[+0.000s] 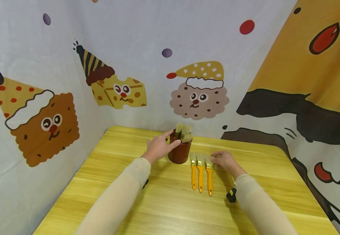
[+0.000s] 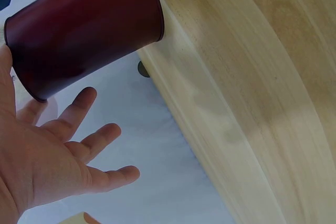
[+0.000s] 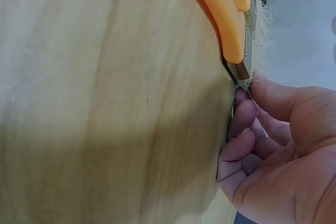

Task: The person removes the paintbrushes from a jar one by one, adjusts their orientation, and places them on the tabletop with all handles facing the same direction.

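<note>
Sleeves come closest, pale, one per side, ending in two hands set well apart. L hand is spread at the tin, thumb and index touching its rim, other fingers straight and not wrapped round. R hand seems to pinch the R brush at its bristle end, thumb against index, remaining fingers curled.

To do it well, I'd nip the bristles close to the metal (tips alone would prob. splay), move the brush clear of its neighbours, and touch the tin lightly so it won't tip.

Counts: 3 brushes in a row on the surface, just beside the tin, handles toward the person, i.e. L brush, middle brush and the R one; 1 tin, upright; min. 2 bristle heads poking out of it (overlapping, exact no. unclear); 1 black gadget by the R sleeve; 1 dark bit, mostly hidden, by the L sleeve.
</note>
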{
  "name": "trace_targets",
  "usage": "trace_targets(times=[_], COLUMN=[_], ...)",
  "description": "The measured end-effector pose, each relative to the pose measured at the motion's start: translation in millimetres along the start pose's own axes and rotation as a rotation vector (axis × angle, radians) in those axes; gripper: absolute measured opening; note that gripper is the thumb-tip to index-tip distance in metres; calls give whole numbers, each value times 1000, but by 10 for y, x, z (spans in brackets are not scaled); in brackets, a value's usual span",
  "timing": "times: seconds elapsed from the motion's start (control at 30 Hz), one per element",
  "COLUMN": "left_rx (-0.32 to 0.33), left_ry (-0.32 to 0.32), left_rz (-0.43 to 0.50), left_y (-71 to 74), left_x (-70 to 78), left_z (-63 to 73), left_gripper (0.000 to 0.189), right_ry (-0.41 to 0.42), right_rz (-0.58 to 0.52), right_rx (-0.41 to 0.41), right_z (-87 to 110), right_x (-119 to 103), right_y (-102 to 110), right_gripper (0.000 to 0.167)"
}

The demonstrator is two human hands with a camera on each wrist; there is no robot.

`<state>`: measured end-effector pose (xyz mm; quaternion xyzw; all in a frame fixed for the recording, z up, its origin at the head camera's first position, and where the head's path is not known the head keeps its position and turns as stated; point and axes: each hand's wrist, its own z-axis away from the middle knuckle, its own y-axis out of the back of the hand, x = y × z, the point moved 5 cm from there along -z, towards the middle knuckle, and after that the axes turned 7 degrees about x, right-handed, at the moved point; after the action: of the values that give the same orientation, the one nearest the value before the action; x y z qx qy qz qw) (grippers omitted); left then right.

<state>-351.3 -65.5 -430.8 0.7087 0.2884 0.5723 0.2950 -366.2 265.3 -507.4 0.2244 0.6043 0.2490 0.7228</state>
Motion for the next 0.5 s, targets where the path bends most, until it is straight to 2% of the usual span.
trace_targets(times=[0.23,0.5], left_rx=[0,2], left_ry=[0,-3], left_rz=[6,12], left_y=[-4,-9], left_x=[-3,-16], left_z=[-2,-4], left_gripper=[78,79], right_ry=[-9,-46], right_rz=[30,13], right_rx=[-5,-5], right_z=[-25,-58], right_x=[28,71], right_y=[-2,-6], right_gripper=[43,46])
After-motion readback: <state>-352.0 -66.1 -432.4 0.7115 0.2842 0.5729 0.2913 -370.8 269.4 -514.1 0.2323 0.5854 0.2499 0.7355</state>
